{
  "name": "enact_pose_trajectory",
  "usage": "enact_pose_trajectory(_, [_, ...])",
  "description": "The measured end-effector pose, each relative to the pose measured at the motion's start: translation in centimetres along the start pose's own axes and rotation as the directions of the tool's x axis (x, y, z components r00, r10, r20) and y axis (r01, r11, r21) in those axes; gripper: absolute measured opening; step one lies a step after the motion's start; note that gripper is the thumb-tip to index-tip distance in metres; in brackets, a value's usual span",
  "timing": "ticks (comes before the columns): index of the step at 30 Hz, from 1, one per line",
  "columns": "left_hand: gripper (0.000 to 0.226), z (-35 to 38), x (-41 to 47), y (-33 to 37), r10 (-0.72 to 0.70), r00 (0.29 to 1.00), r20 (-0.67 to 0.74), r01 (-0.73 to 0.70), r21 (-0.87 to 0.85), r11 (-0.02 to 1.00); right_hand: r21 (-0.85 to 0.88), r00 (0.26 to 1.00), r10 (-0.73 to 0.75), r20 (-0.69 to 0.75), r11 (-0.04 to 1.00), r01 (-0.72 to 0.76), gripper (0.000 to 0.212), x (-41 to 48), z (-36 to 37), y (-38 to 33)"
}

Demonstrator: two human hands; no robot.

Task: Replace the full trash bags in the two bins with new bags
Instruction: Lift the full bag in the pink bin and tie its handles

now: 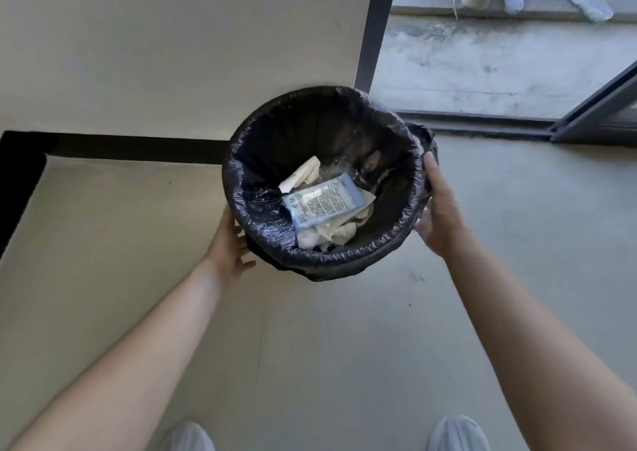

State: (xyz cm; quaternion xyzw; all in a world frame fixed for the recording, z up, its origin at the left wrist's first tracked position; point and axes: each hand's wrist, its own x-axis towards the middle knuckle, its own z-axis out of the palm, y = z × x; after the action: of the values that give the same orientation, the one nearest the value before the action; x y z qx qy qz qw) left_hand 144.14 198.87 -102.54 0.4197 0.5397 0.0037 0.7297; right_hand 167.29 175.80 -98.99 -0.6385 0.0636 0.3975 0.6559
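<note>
A round black bin [331, 268] stands on the floor by the wall, lined with a black trash bag [255, 223] folded over its rim. Inside lie crumpled white tissues [331, 233] and a light blue plastic packet [324, 202]. My left hand [229, 243] rests against the bin's lower left side, fingers spread along the wall under the rim. My right hand [436, 205] lies against the right side, thumb pointing up along the bag's edge. Both hands flank the bin.
A cream wall with a black baseboard [138, 147] stands behind the bin. At the right is an open sliding door with a dark frame [482, 119], a concrete balcony floor beyond it. My two feet [455, 433] in light shoes stand on the grey floor below.
</note>
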Motion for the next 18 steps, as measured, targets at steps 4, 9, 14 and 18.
enact_pose_trajectory(4, [0.028, 0.2, 2.1, 1.0, 0.184, 0.982, 0.036, -0.183, -0.033, 0.983, 0.142, 0.949, -0.111, 0.296, 0.987, 0.071, 0.069, 0.6, 1.2, -0.9])
enact_pose_trajectory(9, [0.007, 0.0, -2.8, 8.5, 0.163, 0.866, -0.474, -0.322, -0.276, 0.906, -0.239, 0.988, -0.157, 0.003, 0.959, 0.153, 0.040, -1.1, 4.3, -4.6])
enact_pose_trajectory(14, [0.021, 4.2, -7.1, 12.0, 0.766, 0.568, -0.302, -0.599, 0.487, 0.636, -0.325, 0.948, -0.209, -0.241, 0.938, 0.124, 0.014, -1.5, 6.9, -3.2])
enact_pose_trajectory(18, [0.019, 6.5, -8.4, 10.5, 0.838, 0.535, 0.111, -0.663, 0.670, 0.334, -0.345, 0.852, -0.256, -0.457, 0.934, 0.096, 0.021, -2.4, 7.2, -0.6])
